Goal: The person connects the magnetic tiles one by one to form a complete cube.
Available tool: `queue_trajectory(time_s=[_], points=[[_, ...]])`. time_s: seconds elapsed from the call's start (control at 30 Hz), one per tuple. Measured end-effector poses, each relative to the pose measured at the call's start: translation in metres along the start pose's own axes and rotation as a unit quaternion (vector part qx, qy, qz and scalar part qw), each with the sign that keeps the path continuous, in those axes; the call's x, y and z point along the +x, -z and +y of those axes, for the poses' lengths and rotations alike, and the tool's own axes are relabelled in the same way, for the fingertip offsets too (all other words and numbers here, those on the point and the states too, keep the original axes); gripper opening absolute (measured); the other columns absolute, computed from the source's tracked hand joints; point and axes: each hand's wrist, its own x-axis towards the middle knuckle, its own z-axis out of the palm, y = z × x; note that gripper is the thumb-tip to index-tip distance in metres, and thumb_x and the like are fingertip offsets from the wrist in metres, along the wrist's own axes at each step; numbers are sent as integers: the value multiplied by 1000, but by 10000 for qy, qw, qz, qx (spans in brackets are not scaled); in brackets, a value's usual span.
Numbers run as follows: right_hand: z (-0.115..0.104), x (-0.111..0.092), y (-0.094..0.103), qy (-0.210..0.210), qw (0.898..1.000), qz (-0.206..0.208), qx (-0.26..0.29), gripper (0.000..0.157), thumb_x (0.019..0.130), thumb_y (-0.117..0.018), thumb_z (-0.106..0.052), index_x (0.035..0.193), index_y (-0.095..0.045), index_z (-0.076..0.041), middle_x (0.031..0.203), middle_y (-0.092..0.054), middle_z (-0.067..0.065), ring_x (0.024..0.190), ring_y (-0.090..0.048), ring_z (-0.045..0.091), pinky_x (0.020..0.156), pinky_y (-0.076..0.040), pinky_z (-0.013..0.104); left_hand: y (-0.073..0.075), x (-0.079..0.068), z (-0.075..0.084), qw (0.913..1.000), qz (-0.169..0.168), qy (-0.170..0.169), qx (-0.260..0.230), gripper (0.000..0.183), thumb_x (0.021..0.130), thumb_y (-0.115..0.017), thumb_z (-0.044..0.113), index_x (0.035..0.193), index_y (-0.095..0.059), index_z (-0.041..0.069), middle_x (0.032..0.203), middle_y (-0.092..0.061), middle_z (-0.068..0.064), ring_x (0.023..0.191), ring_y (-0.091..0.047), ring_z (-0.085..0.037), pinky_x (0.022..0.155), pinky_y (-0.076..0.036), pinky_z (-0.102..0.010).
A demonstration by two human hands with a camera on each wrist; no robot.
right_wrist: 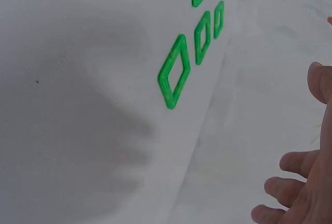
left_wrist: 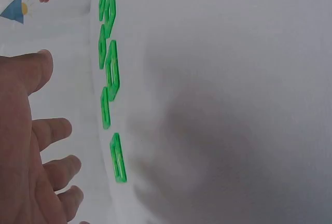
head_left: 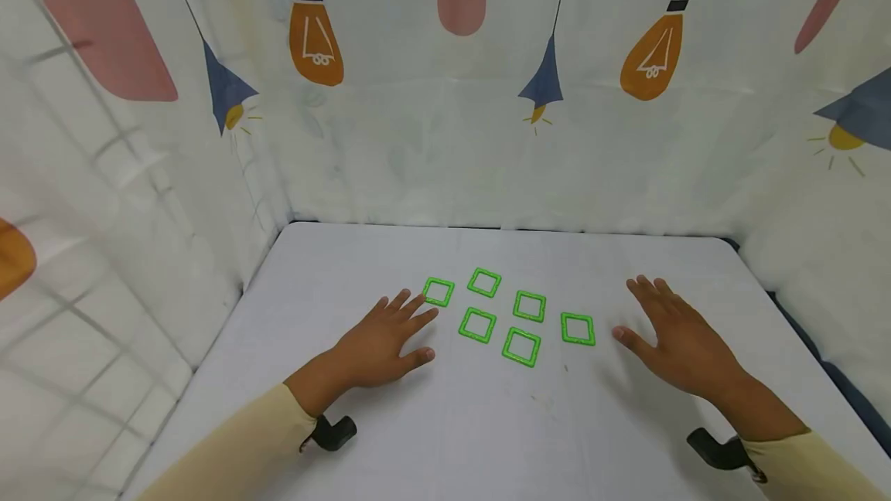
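Note:
Several green square frames, hollow in the middle, lie flat on the white table in a loose cluster. My left hand is held over the table left of them, fingers spread, nothing in it. Its fingertips overlap the leftmost green square frame in the head view. To the right of the cluster, my right hand hovers with straight fingers and an empty palm. The rightmost green square frame is the one nearest to it. Both hands cast soft shadows on the tabletop.
A white table spreads under the hands. White cloth walls printed with bulbs, lamps and pencils enclose its back and sides. Black wrist devices sit at the cuffs of both beige sleeves.

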Motion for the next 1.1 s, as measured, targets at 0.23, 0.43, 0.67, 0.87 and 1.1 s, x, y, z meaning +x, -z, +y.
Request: queue_trajectory(time_s=[0.23,0.43,0.67,0.87,1.1], points=[[-6,2,-9,111,9999,34,-11,87,99,-60,-58,159,-31,-2,161,-31,25,149,-22,48,107,-27,71,-12,4,7,9997,-120,-175,-77,72,103,-42,64,161,-35,23,168,-24,-7,155,-9,-32,121,-13,-55],[-12,1,-16,112,9999,60,31,85,97,-63,-56,157,-36,-2,160,-34,24,148,-25,47,108,-28,69,-19,7,12,9994,-155,-314,-54,71,104,-42,63,161,-35,23,168,-24,-6,155,-11,-31,121,-14,-53],[-20,1,-25,141,9997,124,126,80,97,-66,-53,154,-42,-3,158,-39,23,145,-31,45,109,-28,67,-25,11,16,9987,-281,-427,19,68,104,-43,62,159,-40,22,167,-27,-5,155,-13,-31,122,-14,-52],[-26,3,-37,203,9994,203,217,73,95,-71,-47,150,-48,-5,153,-46,20,142,-37,42,110,-31,64,-28,14,20,9985,-321,-440,61,66,104,-44,60,159,-41,24,166,-30,-4,155,-13,-32,122,-13,-54],[-30,6,-49,210,9995,109,219,69,94,-73,-44,148,-51,-6,151,-49,18,141,-39,40,111,-32,62,-33,18,22,9982,-325,-500,116,66,104,-43,61,159,-40,25,166,-29,-4,155,-13,-30,122,-12,-54]])
